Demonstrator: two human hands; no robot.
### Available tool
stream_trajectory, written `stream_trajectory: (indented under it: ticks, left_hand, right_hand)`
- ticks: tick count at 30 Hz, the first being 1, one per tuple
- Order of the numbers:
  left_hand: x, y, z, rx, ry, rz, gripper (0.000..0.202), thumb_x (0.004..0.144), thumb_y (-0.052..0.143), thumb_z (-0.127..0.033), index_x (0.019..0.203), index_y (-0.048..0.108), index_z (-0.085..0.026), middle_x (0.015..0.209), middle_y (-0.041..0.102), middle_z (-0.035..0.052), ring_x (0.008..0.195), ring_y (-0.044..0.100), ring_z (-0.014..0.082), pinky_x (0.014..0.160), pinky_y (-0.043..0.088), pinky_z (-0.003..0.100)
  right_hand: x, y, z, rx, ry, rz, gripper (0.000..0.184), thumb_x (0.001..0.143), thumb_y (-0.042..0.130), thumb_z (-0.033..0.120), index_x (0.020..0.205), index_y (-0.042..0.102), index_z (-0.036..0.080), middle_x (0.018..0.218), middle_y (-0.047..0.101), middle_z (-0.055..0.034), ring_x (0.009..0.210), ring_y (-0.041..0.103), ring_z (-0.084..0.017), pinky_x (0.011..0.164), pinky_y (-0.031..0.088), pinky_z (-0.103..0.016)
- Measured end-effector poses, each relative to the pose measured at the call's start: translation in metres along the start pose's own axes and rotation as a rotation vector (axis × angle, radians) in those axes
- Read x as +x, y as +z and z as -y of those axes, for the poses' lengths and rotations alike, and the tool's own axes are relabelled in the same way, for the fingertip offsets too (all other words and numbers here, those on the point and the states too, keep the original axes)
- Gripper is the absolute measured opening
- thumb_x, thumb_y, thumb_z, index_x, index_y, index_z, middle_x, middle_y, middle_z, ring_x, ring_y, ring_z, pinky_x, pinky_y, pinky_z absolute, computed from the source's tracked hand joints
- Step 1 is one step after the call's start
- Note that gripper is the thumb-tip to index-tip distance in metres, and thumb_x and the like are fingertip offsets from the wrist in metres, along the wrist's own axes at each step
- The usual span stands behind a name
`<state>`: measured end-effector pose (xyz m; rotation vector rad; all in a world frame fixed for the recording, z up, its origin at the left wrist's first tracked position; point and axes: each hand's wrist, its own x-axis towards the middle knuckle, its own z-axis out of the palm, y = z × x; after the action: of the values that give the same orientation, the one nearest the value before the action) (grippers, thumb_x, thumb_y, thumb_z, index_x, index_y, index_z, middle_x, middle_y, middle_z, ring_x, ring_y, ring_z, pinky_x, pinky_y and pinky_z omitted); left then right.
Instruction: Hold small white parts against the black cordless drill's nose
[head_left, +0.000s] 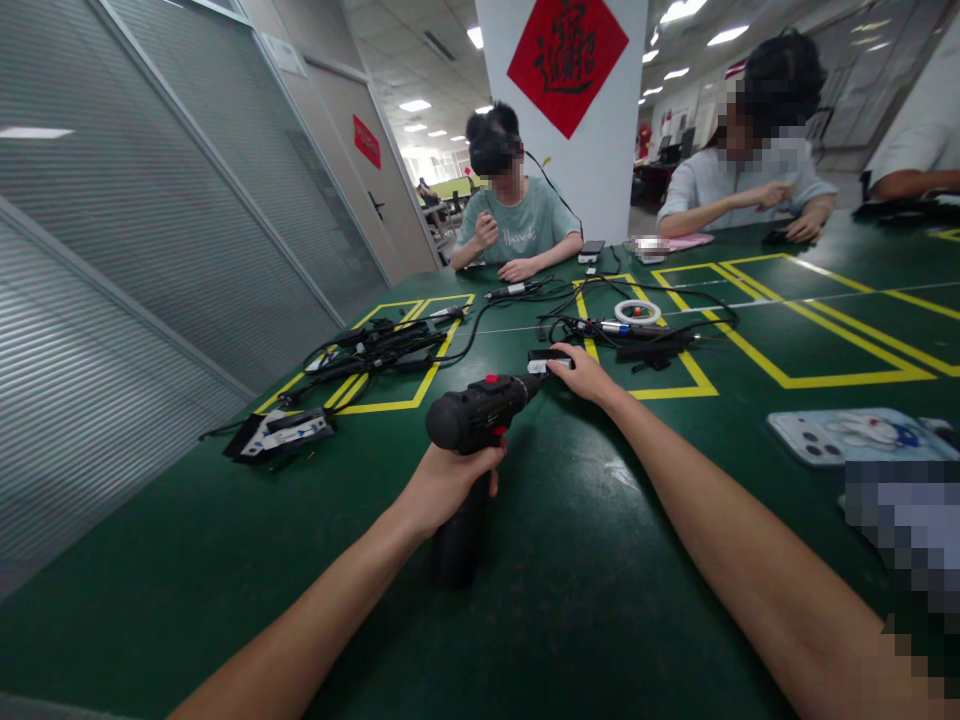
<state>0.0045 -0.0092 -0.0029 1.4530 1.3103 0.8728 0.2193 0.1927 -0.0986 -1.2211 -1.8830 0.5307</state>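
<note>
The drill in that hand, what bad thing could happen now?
The right hand pinches the small black part right at the tip of the drill, so a slip might jab that hand. The left hand grips the drill alone, so it could twist. The loose cables lie close by and might snag.

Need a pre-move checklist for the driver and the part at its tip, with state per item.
1. Left hand closed around black pistol-shaped power driver with red button: ok.
2. Right hand holding small black block with white label: ok.
3. Driver tip seated on the block: cannot tell, too small.
4. Right fingers away from the tip: not ok, they lie right beside it.
5. Left bundle of black cables apart from the driver: ok.
6. Block flat on green table with yellow tape lines: cannot tell.
</note>
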Motion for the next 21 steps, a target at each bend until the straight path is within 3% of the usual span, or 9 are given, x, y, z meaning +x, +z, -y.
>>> stream_trajectory:
  ticks: [9, 21]
  left_hand:
    - [-0.0002, -0.0008, 0.0032, 0.009, -0.012, 0.007, 0.020, 0.081, 0.059, -0.030, 0.094, 0.060, -0.016, 0.060, 0.059, -0.0007, 0.053, 0.054, 0.0142, 0.056, 0.040, 0.027]
    - [-0.0013, 0.0003, -0.0026, 0.012, -0.032, 0.003, 0.018, 0.080, 0.058, -0.030, 0.090, 0.061, -0.015, 0.063, 0.060, 0.0004, 0.053, 0.054, 0.0138, 0.054, 0.039, 0.026]
  right_hand:
    - [0.0005, 0.0005, 0.0002, 0.000, -0.009, -0.003, 0.043, 0.086, 0.054, 0.041, 0.124, 0.056, 0.021, 0.121, 0.058, -0.0095, 0.111, 0.055, -0.022, 0.099, 0.041, -0.036]
    - [-0.0009, -0.0024, 0.0019, -0.011, 0.000, 0.018, 0.043, 0.087, 0.053, 0.041, 0.125, 0.055, 0.022, 0.124, 0.057, -0.0090, 0.114, 0.054, -0.022, 0.101, 0.039, -0.036]
